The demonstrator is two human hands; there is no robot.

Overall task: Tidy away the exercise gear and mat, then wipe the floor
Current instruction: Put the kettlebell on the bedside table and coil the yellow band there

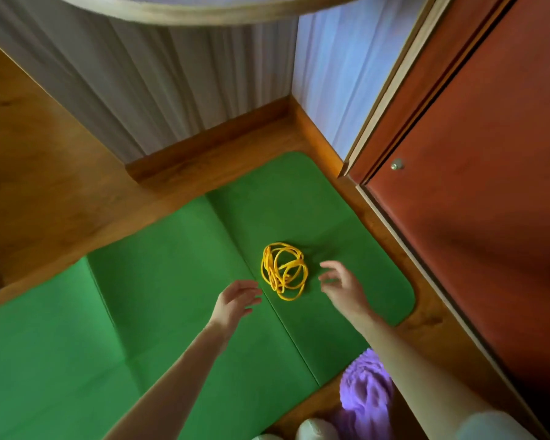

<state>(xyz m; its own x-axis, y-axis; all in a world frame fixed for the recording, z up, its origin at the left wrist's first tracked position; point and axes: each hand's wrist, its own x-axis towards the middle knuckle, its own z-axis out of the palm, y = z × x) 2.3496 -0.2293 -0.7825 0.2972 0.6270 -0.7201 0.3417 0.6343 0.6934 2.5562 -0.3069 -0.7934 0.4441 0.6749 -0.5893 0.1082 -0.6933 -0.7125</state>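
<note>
Wood floor (pixel 61 198), room corner, curtain (pixel 134 84) at left, red cabinet door (pixel 477 185) at right. One green mat (pixel 140 312) lies flat, creased into panels. Left hand (pixel 235 300) and right hand (pixel 343 284) flank one yellow cord (pixel 284 270), coiled in a loose tangle on the mat. Both hands are spread, empty, not touching it, probably about to scoop it up. One purple fuzzy item (pixel 365 389) sits at the mat's near edge.

Green mat (pixel 178 281) on wooden floor (pixel 45 173), yellow cord (pixel 284 270) coiled between two open, empty hands
</note>
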